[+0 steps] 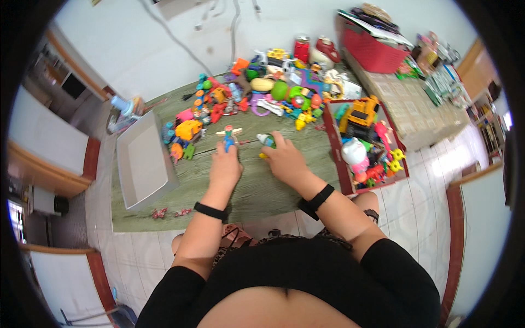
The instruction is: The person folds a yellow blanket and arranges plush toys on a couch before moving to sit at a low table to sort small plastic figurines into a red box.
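Observation:
With its fingers closed around the lower part, my left hand (225, 167) holds a small toy figure (229, 140) with a blue body and cream side pieces like arms or wings. My right hand (288, 160) grips a small toy (267, 140) with white, green and yellow parts, mostly covered by the fingers. Both hands are over the green wood-grain tabletop (262, 186), a short gap apart. To the right stands a red-walled box (335, 158) of toys, among them a yellow toy excavator (363, 112) and a white-headed toy (354, 151).
A grey box (143, 158), tilted, stands on the left. A heap of mixed toys (262, 85) spreads along the back by the wall. An orange toy vehicle (188, 130) lies left of my hands. Right of the table, a red basket (373, 47) sits on a patterned surface (418, 110).

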A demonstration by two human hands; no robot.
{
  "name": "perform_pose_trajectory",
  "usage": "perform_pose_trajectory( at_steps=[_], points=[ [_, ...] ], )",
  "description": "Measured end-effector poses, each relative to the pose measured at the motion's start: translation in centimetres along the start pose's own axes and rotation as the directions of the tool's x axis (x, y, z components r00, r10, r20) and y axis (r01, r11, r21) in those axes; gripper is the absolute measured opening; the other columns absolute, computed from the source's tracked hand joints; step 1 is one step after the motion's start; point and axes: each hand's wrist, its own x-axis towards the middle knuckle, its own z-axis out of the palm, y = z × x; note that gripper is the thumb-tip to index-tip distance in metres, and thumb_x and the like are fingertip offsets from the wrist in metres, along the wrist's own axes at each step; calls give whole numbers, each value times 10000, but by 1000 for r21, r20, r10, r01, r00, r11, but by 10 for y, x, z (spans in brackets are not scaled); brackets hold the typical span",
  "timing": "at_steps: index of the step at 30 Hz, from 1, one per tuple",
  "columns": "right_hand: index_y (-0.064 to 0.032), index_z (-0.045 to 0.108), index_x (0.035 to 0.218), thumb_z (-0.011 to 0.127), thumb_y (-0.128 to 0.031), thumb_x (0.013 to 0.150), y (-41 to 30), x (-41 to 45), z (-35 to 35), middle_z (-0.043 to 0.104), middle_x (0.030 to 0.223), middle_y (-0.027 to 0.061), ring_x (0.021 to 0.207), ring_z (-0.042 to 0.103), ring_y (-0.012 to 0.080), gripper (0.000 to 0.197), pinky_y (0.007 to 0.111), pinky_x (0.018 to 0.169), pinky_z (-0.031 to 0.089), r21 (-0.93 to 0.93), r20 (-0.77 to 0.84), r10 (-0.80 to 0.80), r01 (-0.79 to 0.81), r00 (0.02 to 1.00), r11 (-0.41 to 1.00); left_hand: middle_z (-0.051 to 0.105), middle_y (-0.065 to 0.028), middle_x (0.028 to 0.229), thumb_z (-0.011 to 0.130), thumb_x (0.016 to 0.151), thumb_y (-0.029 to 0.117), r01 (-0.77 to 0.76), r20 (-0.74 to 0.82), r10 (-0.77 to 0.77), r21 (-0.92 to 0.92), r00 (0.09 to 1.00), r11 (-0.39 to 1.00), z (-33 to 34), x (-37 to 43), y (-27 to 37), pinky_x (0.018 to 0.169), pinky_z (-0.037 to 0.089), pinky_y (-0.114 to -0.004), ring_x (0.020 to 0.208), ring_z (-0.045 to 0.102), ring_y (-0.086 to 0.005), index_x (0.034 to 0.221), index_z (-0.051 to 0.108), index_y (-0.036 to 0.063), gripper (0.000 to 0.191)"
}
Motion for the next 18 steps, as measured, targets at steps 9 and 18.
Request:
perform_pose_trajectory(
  at_steps=[9, 18],
  points=[
    [-130, 641, 1003, 694, -114, 770, 24, -40, -82, 448, 1307, 204, 1028, 555, 374, 240, 422, 849, 487, 74, -346, -47, 78, 937, 994, 454, -232, 1194, 683, 693, 104, 33, 32, -34, 28, 999, 999, 2, -12, 19, 758, 530, -474, 845, 619, -405, 963, 625, 55, 280],
    [-119, 669, 1013, 714, -109, 758, 92, -91, -148, 458, 1321, 240, 1053, 553, 394, 259, 423, 895, 467, -32, -642, 28, -63, 766, 997, 428, -244, 1290, 630, 742, 138, 99, 177, -126, 153, 976, 983, 0, 2, 39, 836, 521, -441, 900, 614, -416, 1036, 649, 53, 307]
  ],
)
